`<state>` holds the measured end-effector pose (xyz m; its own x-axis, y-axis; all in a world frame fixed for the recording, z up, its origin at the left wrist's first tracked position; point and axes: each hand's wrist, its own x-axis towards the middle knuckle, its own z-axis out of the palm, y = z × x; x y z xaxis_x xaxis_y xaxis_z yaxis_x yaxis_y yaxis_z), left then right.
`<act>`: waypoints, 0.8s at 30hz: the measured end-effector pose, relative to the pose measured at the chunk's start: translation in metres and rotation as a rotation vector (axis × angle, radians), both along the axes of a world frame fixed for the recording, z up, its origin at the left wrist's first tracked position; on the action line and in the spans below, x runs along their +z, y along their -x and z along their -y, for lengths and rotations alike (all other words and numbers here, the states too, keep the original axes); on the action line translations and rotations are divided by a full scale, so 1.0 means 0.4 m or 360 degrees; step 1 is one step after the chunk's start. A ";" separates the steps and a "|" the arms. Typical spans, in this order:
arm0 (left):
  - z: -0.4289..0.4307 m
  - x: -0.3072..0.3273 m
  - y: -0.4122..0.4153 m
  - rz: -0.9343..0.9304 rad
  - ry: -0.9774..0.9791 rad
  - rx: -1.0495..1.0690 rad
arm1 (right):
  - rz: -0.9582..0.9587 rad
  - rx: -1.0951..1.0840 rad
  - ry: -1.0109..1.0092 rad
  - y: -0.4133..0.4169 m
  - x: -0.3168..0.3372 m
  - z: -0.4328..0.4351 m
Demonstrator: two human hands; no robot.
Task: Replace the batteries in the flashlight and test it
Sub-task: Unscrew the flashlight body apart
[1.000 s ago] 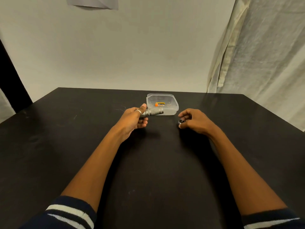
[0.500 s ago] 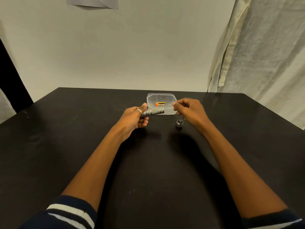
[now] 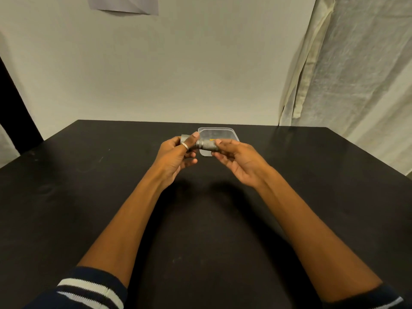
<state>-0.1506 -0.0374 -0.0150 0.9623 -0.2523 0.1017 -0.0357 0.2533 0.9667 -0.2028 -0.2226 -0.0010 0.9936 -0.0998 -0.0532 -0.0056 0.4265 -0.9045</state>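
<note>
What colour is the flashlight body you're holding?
Grey metal, matte; the flashlight shows best in the head view, held between left hand and right hand.

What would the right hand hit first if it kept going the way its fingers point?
The flashlight: the right hand points left at its near end, seemingly touching it already. Beyond it is the left hand.

A black table (image 3: 89, 197) carries a clear plastic container (image 3: 231, 133) near its far edge.
</note>
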 end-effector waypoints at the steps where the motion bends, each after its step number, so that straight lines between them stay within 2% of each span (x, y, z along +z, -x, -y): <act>1: 0.001 0.005 0.000 0.0012 0.0041 0.0022 | -0.0010 0.0025 -0.0098 0.001 -0.002 -0.003; 7: 0.006 0.028 -0.001 0.0125 0.0173 0.0095 | -0.0101 0.0147 -0.0373 0.007 -0.022 -0.028; 14: -0.008 0.033 -0.005 0.0134 0.0132 0.0121 | -0.0004 0.0107 -0.0322 0.004 -0.021 -0.009; 18: -0.039 0.025 -0.010 0.0153 -0.0052 0.0002 | 0.0068 0.0012 -0.0126 0.005 -0.001 0.022; 24: -0.058 0.024 -0.012 0.0364 -0.0624 -0.0280 | 0.0199 -0.0118 0.0332 0.013 0.028 0.046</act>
<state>-0.1459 -0.0143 -0.0055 0.8656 -0.4710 0.1703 -0.2478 -0.1073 0.9628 -0.2079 -0.2412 0.0104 0.9806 -0.1687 0.0993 0.1365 0.2255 -0.9646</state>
